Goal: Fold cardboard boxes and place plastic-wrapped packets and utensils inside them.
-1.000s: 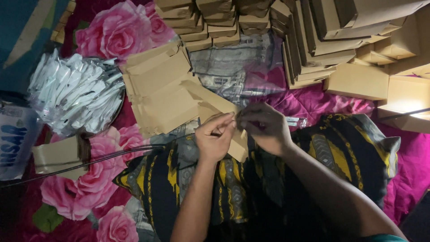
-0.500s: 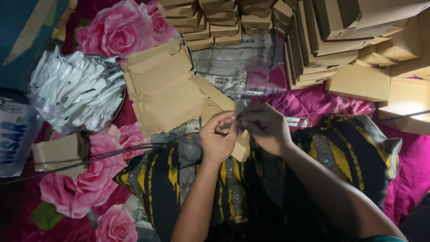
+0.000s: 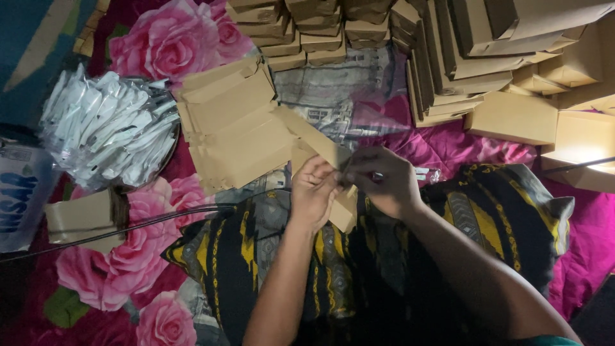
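Hands barely shifted; left hand [image 3: 315,192] and right hand [image 3: 383,181] meet, fingers pinching flat cardboard piece [image 3: 320,148] over lap.

The hands [image 3: 349,182] hide the small item pinched between them.

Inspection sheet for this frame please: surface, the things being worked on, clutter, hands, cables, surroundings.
Surface: magenta cloth with pink roses; a black and yellow patterned cushion lies under the arms.
Job's things: a flat brown cardboard blank, held above the cushion by both hands; a stack of flat blanks just beyond it.
Clutter: pile of white sachets on the left; one folded box near it; rows of folded brown boxes along the top and right.
Hands: left hand and right hand both grip the blank, close together.
Cables: a dark cable runs from the left edge toward the cushion.
Surroundings: dim; blue fabric at top left.
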